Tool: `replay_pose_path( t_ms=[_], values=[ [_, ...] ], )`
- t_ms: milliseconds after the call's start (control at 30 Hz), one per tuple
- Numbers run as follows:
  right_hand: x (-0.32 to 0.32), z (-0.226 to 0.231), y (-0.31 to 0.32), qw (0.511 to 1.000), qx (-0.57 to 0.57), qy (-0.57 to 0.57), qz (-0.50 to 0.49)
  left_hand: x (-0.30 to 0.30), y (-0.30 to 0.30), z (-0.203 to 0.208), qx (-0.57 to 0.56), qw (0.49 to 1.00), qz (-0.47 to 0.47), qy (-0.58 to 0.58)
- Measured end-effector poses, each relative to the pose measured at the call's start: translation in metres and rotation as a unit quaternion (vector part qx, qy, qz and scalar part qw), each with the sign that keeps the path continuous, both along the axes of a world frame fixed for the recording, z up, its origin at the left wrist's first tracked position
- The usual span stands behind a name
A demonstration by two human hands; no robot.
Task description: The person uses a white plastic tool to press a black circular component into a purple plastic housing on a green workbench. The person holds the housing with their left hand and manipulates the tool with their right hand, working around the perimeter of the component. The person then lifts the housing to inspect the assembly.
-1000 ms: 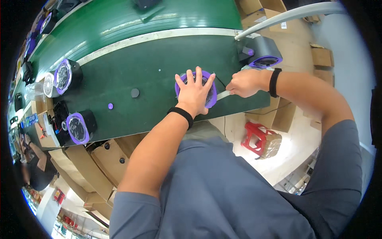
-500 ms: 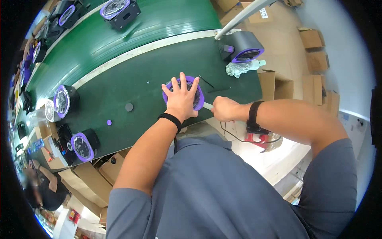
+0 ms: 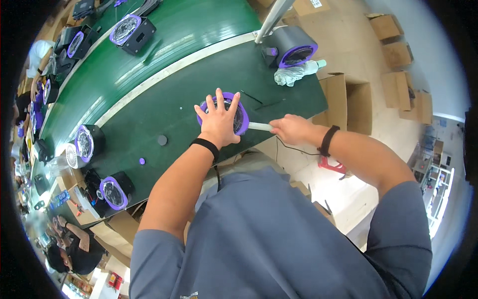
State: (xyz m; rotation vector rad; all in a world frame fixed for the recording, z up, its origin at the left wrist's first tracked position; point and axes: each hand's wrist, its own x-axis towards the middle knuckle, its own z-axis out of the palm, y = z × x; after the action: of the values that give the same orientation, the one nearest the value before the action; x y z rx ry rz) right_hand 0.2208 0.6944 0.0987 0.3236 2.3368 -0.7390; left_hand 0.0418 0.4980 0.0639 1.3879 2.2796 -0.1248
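My left hand lies with fingers spread on top of a purple-rimmed round unit, which looks like a speaker with clear film over its face. It rests near the table's front edge. To its right, my right hand is closed around the end of a pale, straight strip or rod. The other end of this reaches the purple rim; how it joins there is hidden. A thin dark cable hangs below my right hand. A slim black tool lies just beyond the unit.
A large black unit with purple rim and a plastic-wrapped bottle stand at the right end. Similar units are at left. A grey disc and purple cap lie on the table. Beyond runs a green conveyor; a carton stands right.
My right hand has moved to the right, away from the purple-rimmed unit, and more of the pale strip shows between them. My left hand stays spread on the unit. The whole view has shifted.
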Motion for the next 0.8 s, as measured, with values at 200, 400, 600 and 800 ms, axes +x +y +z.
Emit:
replay_pose_path(
  t_ms=[200, 400, 600, 800],
  values=[
    [-0.098, 0.059, -0.027, 0.951, 0.137, -0.096, 0.261, 0.001, -0.004, -0.005, 0.010, 1.000, 0.020, -0.002],
    [-0.128, 0.023, 0.009, 0.931, 0.079, -0.157, 0.319, 0.004, 0.001, -0.004, 0.026, 0.999, 0.022, -0.020],
    [-0.078, 0.014, -0.038, 0.965, 0.033, -0.254, -0.055, 0.000, -0.003, 0.000, 0.019, 0.999, 0.030, -0.017],
    [-0.136, 0.037, -0.007, 0.938, 0.155, -0.150, 0.271, -0.031, -0.013, 0.014, -0.008, 0.982, -0.190, -0.005]
  ],
)
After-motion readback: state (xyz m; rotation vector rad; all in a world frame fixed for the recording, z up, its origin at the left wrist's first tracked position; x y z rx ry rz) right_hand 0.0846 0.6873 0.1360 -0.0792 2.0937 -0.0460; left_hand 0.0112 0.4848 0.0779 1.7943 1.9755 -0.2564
